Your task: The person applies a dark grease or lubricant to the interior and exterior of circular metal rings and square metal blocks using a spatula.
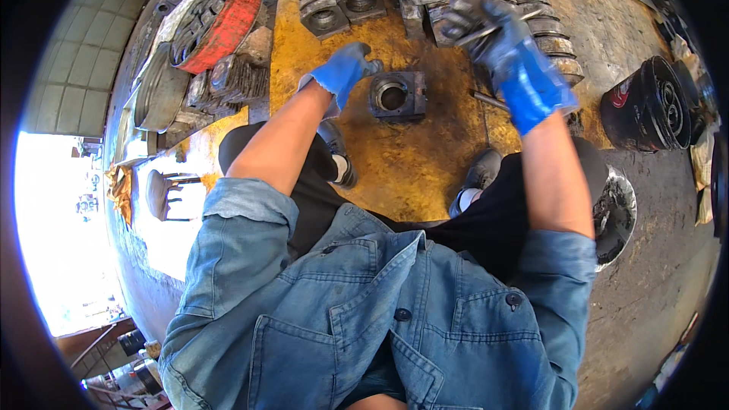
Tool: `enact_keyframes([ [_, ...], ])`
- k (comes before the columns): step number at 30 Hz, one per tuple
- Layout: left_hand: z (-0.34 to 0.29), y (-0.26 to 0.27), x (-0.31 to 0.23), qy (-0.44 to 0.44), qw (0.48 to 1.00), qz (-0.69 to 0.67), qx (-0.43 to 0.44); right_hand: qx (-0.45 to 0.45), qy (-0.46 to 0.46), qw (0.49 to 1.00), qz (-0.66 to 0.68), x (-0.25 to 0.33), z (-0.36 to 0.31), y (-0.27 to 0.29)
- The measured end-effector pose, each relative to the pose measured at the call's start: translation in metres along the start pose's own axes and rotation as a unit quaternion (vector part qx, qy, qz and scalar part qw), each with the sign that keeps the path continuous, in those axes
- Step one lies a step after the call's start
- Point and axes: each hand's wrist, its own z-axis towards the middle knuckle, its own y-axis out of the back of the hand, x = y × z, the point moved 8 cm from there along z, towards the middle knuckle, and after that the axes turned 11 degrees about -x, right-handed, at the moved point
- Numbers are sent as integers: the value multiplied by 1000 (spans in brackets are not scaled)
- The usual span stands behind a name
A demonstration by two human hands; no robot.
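- Left hand [348, 72]: grip released, beside bored block [412, 97]
- Right hand [516, 68]: grip clenched on blurred metal rod [477, 35]
- Block lies toward far edge of yellow floor [402, 167]

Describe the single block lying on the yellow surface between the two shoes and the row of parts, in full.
The block is dark, squarish and metal-looking, with grimy faces and a round, rimmed opening facing up. It sits by itself on the stained yellow surface. The left hand's fingers are near its upper-left corner; contact is unclear.
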Motion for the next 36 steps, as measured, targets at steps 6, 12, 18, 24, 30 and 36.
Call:
enact_keyframes([
  [6,7,74,-71,-37,996,-41,-73,-162,28,959,-232,-39,13,112],
  [12,81,46,51,-43,953,-295,-60,-177,41,931,-317,-72,13,91],
  [18,64,98,-93,-99,981,-106,-131,-226,75,863,-446,-77,25,191],
  [24,96,91,-34,147,832,-534,-7,-163,159,764,-603,-146,-11,199],
  [30,111,110,-61,-4,911,-404,80,-89,163,720,-669,-208,-24,282],
  [36,109,88,20,48,935,-348,40,-143,-71,974,-160,-243,-50,294],
])
